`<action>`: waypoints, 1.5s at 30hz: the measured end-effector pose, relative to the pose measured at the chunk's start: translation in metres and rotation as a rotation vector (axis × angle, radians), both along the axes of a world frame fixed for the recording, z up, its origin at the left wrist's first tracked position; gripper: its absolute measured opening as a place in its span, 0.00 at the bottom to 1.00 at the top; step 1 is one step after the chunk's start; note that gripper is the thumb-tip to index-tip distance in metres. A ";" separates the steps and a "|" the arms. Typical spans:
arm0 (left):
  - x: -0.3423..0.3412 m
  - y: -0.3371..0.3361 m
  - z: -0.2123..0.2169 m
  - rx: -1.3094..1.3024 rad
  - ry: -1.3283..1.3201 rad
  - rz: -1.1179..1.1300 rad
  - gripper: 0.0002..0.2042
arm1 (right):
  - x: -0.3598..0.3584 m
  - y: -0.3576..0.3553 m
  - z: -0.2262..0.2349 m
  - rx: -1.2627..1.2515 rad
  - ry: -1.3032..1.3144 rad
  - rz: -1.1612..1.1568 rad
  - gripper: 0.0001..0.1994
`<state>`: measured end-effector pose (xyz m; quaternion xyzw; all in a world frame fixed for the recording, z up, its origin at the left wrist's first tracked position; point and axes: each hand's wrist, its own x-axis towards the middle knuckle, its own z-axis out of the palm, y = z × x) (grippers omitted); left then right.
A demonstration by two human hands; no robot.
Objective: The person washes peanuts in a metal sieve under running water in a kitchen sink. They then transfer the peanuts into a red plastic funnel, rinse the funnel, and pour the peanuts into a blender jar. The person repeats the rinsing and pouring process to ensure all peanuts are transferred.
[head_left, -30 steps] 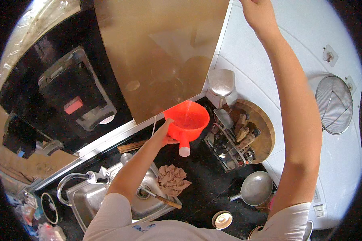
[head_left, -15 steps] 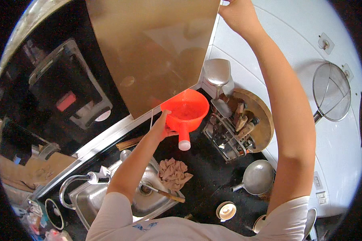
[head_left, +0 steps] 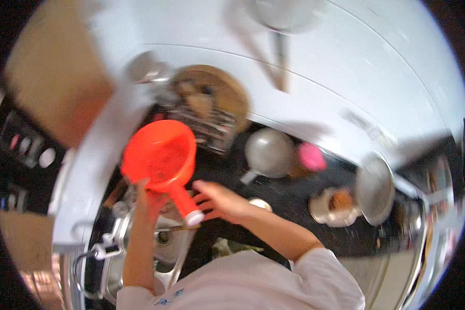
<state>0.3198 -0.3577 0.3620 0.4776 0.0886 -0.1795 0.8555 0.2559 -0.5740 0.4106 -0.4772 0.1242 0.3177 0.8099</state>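
Observation:
A red plastic water dipper (head_left: 160, 155) with a thick, pale-tipped handle is held up over the black counter. My left hand (head_left: 149, 195) grips it at the lower left side of the bowl; part of the fingers is hidden and blurred. Blur keeps me from making out what is inside the bowl. Just right of the handle, my right hand (head_left: 221, 201) reaches in with its fingers apart. It holds nothing, and I cannot tell whether a fingertip touches the handle.
The steel sink (head_left: 111, 274) and tap (head_left: 104, 249) are at lower left. A utensil rack (head_left: 204, 126) stands before a round wooden board (head_left: 237, 93). Rightward are a metal scoop (head_left: 267, 152), a pink object (head_left: 311, 156) and a large round metal pan or lid (head_left: 375, 191). A strainer (head_left: 289, 15) hangs above.
My view has swung right. My right hand has come down from the upper edge of the brown panel to beside the dipper's handle. My left hand still holds the dipper, now away from the panel.

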 end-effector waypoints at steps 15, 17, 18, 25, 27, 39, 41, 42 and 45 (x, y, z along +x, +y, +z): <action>-0.202 -0.264 0.096 -0.212 -0.101 -0.667 0.39 | -0.310 -0.192 0.134 0.030 -0.301 -0.616 0.19; -0.199 -0.311 0.085 0.074 -0.154 -0.671 0.37 | -0.343 -0.216 0.150 -0.051 -0.321 -0.721 0.17; -0.198 -0.332 0.076 0.197 -0.262 -0.706 0.36 | -0.357 -0.228 0.153 -0.019 -0.288 -0.743 0.18; -0.164 -0.446 0.078 0.355 -0.295 -1.129 0.29 | -0.446 -0.287 0.164 -0.040 -0.375 -1.042 0.23; -0.157 -0.461 0.087 0.440 -0.336 -1.093 0.22 | -0.459 -0.297 0.164 -0.036 -0.358 -1.125 0.23; -0.119 -0.480 0.077 0.253 -0.178 -1.423 0.17 | -0.483 -0.331 0.120 -0.003 -0.327 -1.339 0.26; -0.127 -0.475 0.084 0.227 -0.214 -1.328 0.20 | -0.481 -0.339 0.110 -0.021 -0.301 -1.297 0.27; -0.132 -0.474 0.085 0.236 -0.236 -1.269 0.21 | -0.479 -0.344 0.107 -0.030 -0.289 -1.272 0.28; -0.149 -0.469 0.089 0.266 -0.310 -1.111 0.23 | -0.469 -0.352 0.100 -0.149 -0.256 -1.239 0.28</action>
